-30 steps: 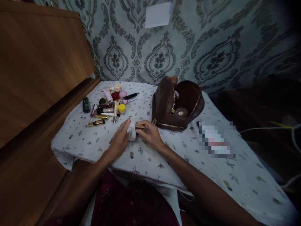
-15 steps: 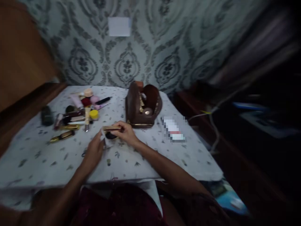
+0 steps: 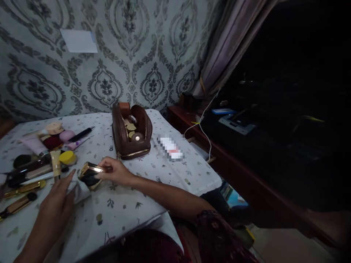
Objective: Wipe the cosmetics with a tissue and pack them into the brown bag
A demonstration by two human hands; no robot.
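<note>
Your left hand (image 3: 59, 197) angles up from the lower left, index finger extended, beside white cloth (image 3: 80, 193); I cannot tell whether it grips that. Between your hands, the black-and-gold case (image 3: 88, 177) is pinched by your right hand (image 3: 116, 171), forearm slanting down rightward.

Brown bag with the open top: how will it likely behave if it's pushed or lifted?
The brown bag is probably semi-stiff, since its walls stand up around the gaping top. It would likely slide rather than roll, resting on a flat base on the patterned cloth. Tipped, it might spill the gold-coloured pieces visible inside.
</note>
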